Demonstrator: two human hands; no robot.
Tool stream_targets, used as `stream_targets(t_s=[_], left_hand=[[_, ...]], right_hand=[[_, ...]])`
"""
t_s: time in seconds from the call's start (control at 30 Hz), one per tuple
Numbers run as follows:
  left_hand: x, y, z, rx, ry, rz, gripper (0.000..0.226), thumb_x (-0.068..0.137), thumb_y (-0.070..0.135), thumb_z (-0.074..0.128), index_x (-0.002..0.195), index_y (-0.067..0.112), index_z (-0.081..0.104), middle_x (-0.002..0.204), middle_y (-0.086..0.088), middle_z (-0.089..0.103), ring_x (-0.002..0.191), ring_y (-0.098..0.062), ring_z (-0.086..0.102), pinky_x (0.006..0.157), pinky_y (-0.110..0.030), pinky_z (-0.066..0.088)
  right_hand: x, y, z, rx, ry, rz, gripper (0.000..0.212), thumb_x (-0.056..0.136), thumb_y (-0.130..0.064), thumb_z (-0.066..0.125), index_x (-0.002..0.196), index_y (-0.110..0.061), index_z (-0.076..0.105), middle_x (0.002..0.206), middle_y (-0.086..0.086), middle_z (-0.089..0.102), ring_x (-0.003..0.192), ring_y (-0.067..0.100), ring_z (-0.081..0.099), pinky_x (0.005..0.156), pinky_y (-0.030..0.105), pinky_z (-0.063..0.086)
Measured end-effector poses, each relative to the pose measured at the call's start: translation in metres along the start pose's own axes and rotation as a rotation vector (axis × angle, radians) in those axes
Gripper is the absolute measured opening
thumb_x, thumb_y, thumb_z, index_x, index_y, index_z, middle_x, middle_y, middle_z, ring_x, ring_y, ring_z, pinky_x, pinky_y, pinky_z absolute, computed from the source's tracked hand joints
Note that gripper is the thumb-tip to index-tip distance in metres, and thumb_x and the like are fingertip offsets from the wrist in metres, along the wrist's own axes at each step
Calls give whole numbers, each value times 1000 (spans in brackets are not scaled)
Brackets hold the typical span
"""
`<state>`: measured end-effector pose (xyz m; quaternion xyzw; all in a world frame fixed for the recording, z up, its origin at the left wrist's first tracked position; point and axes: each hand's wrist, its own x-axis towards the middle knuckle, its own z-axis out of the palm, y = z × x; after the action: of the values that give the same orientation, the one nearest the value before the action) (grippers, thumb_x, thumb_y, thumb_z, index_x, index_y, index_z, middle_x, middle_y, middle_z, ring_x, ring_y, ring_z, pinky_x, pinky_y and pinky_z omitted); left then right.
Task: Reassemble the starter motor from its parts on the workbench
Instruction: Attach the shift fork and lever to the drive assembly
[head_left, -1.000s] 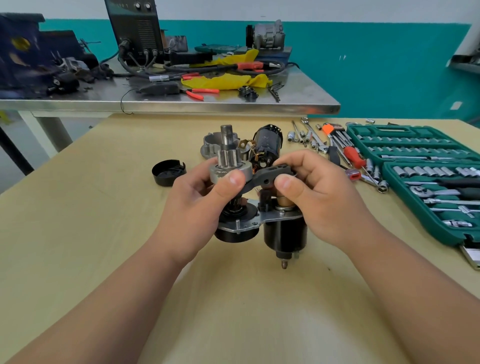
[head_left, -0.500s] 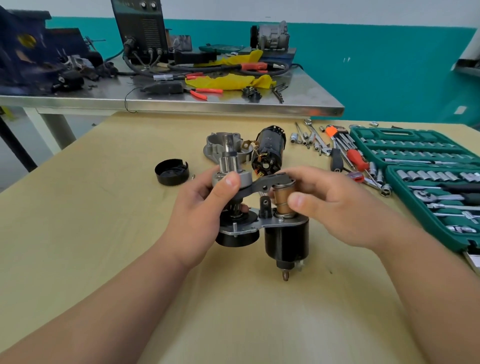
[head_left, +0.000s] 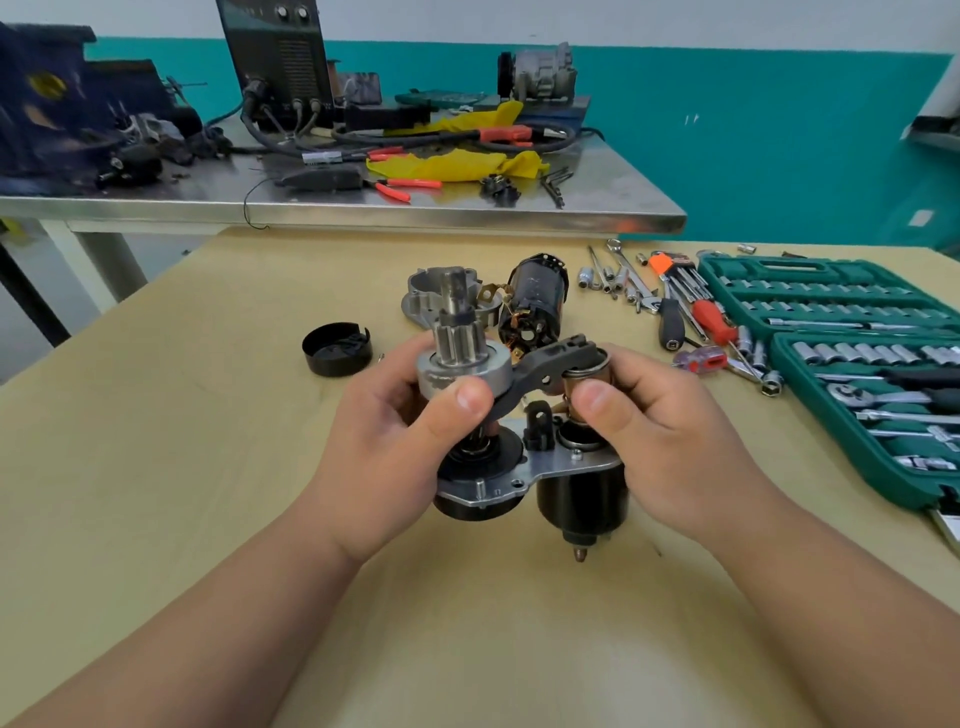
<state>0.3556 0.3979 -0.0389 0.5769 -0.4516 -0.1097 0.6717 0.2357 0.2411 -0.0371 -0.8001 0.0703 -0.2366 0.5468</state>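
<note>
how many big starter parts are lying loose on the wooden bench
3: black cap at the left, grey housing behind the held assembly, black motor body right of that housing. Small pieces may be hidden behind the assembly.

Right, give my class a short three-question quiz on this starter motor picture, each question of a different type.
1. True or false: the black cap is fitted on the held starter assembly.
2. What does the right hand pinch? A) the copper-coloured plunger B) a red screwdriver C) a socket
3. Which hand grips the pinion gear?
Key: 1 false, it lies on the wooden bench; 2 A; 3 the left hand.
</note>
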Motion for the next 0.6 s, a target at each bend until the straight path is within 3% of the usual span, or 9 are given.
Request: stream_targets(t_s=[0.13,0.3,0.53,0.6], left_hand=[[-3,-2,3,-18,48,0,28,80,46,57,98,29,69,81,-5,66,75,-21,63,68,-40,54],[-4,-2,6,-56,92,-41,29,78,48,58,99,31,69,86,1,70,72,-15,67,68,-27,57],[-6,-3,9,-91,116,-72,23,78,51,57,93,39,71,83,3,69,71,-16,65,68,-31,57],[-6,-3,10,-93,120,-74,23,78,51,57,93,41,71,83,4,69,71,-15,65,68,-32,57]], right_hand=[[1,-6,1,24,-18,-15,16,85,-43,59,94,-39,72,90,-11,73,82,3,67,68,11,48],[1,-4,3,34,-16,-20,29,79,-57,53,98,-44,71,92,-12,74,86,3,67,69,10,46],[1,0,4,44,-60,12,37,74,-73,58,96,-48,72,89,-9,74,84,4,66,72,14,48],[1,2,4,30,-61,21,33,75,-70,57,94,-48,72,85,-13,73,80,0,65,71,17,47]])
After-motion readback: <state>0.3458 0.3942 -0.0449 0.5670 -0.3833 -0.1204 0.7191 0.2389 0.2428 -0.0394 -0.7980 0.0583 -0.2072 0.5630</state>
